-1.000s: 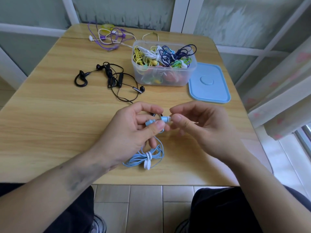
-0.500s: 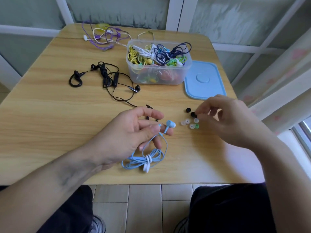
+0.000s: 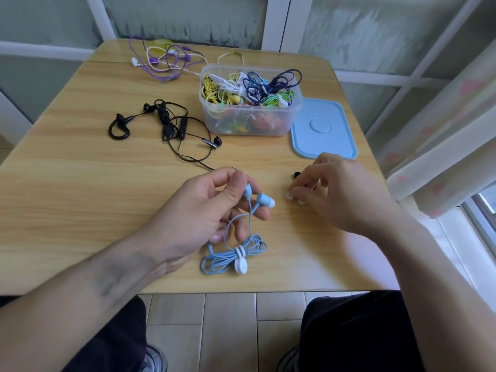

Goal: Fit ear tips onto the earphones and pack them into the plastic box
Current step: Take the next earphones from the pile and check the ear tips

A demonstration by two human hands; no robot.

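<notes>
- Since half a second ago my right hand point(image 3: 341, 193) has dropped onto the loose ear tips point(image 3: 292, 197) near the table's point(image 3: 80, 183) right edge, fingers curled together (whether one is pinched, I cannot tell).
- My left hand point(image 3: 212, 210) pinches the blue earphones point(image 3: 264, 200) mid-table, nozzle toward the tips; I should pick one white tip and push it on squarely.

My right hand point(image 3: 341, 194) covers most of the loose ear tips point(image 3: 289, 196) on the table point(image 3: 80, 183), so their number and whether my fingertips pinch one cannot be told, and the lower earphones inside the plastic box point(image 3: 249, 124) are blurred through its wall.
</notes>
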